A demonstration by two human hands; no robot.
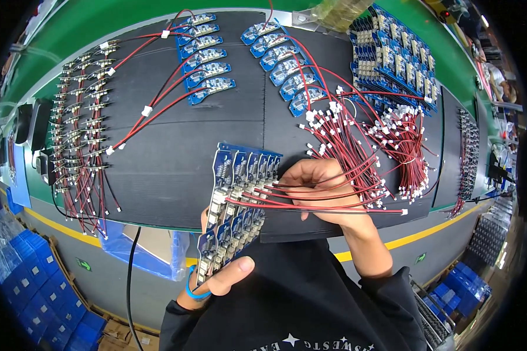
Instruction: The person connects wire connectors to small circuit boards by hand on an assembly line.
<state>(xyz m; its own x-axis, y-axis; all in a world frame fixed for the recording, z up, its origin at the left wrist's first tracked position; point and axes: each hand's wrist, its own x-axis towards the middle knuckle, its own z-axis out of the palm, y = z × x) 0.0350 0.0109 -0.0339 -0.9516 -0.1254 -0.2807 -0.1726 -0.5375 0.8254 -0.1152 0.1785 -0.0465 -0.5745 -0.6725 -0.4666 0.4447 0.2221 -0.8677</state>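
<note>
Head view looks down on a dark worktop (175,169) edged in green. The left hand (219,278), a blue band at its wrist, has its grip closed around the lower end of a panel of blue circuit boards (235,202), thumb pressed along the bottom edge; the panel stands tilted above the near edge of the worktop, close to the person's chest. The right hand (322,190) rests just beside the panel's right side, its fingers curled shut over a bundle of red and black wires (328,202) that run from the boards out to the right, ending in small white plugs. Farther back lie two rows of single blue boards (208,58), each wired with red leads, and a second row (287,67) to their right. A loose heap of red leads with white plugs (386,140) lies to the right of the hands, and a stack of blue board panels (395,58) sits at the far right. A column of small wired parts (82,128) runs down the left side.
</note>
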